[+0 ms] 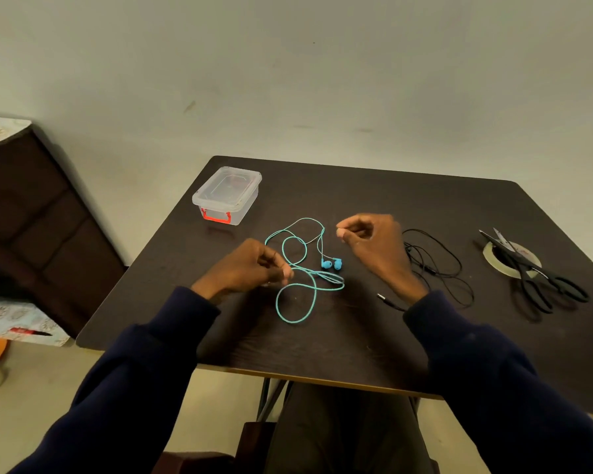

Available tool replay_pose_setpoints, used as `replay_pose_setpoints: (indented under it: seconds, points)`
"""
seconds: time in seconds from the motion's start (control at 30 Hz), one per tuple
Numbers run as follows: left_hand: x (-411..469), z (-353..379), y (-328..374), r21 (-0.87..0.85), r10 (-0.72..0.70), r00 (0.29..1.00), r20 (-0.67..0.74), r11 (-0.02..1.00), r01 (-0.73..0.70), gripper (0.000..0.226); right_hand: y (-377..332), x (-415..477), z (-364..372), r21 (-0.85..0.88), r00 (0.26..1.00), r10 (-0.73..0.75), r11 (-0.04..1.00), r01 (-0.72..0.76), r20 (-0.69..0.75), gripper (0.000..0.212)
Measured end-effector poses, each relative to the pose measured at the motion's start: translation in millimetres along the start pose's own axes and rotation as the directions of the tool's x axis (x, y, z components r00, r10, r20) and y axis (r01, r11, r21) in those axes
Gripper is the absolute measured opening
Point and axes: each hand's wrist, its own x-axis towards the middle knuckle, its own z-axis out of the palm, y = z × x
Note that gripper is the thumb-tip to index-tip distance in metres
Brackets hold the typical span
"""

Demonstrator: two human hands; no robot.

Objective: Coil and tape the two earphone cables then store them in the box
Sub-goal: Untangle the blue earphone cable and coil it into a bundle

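Observation:
A teal earphone cable [295, 285] lies in loose loops at the middle of the dark table [356, 196], its two blue earbuds [332, 264] side by side. My left hand [250, 266] pinches the cable at the left of the loops. My right hand [370, 241] hovers with its fingers curled and thumb against fingertips, just right of the cable's top bend and not visibly touching it. A black earphone cable [435, 265] lies tangled to the right, partly behind my right wrist. The clear lidded box [226, 195] with a red latch stands at the back left.
A roll of clear tape [491, 252] lies at the right with black scissors [541, 282] across it. The black cable's plug [382, 297] points toward the front edge. A dark cabinet [38, 213] stands on the floor to the left.

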Motion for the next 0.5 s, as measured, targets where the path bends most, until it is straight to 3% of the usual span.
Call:
replay_pose_setpoints:
  seconds: [0.03, 0.1, 0.2, 0.3, 0.43, 0.5]
  points:
    - [0, -1, 5, -0.047, 0.006, 1.0, 0.005, 0.999, -0.006, 0.007, -7, -4, -4, 0.086, 0.999, -0.018, 0.996, 0.015, 0.033, 0.009]
    - [-1, -3, 16, -0.093, 0.028, 1.0, 0.01, 0.995, -0.027, 0.007, -23, -13, -7, 0.241, 0.971, -0.037, 0.97, -0.023, 0.238, 0.018]
    - [-4, -1, 34, -0.191, 0.025, 0.999, 0.031, 0.981, -0.019, 0.011, -31, -22, -1, 0.231, 0.872, -0.096, 0.973, -0.02, 0.481, 0.034]
    - [-9, -5, 43, -0.277, -0.03, 0.993, 0.111, 0.959, 0.06, 0.018, -26, -22, 2, 0.194, 0.883, -0.133, 0.98, 0.049, 0.451, 0.026]
    - [-17, -13, 44, -0.4, -0.048, 0.94, 0.337, 0.897, 0.189, 0.027, -21, -22, -8, 0.392, 0.924, -0.074, 0.916, -0.087, 0.376, 0.019]
    - [-19, -10, 45, -0.505, -0.012, 0.899, 0.438, 0.824, 0.257, 0.027, -21, -21, -12, 0.448, 0.947, -0.074, 0.891, -0.079, 0.314, 0.018]
